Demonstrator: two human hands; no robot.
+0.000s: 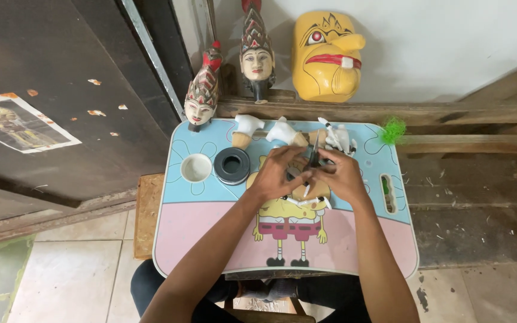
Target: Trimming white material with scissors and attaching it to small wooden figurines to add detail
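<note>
Meeting over the middle of the desk (210,233), both hands close on one small piece: the left hand (276,173) curls round it while the right hand (342,176) grips a thin dark tool (314,157) set against it; the small white-tipped piece (307,189) sits between the fingers, mostly hidden; working it well likely calls for short, steady strokes and a firm pinch; beyond lie white-painted wooden parts (282,133), a black ring (232,165) and a white cup (196,167).

Glossy painted wooden yellow mask (325,55); smooth laminated printed table (210,233); rough bare wooden beam (450,111); matt black ring (232,165).
</note>
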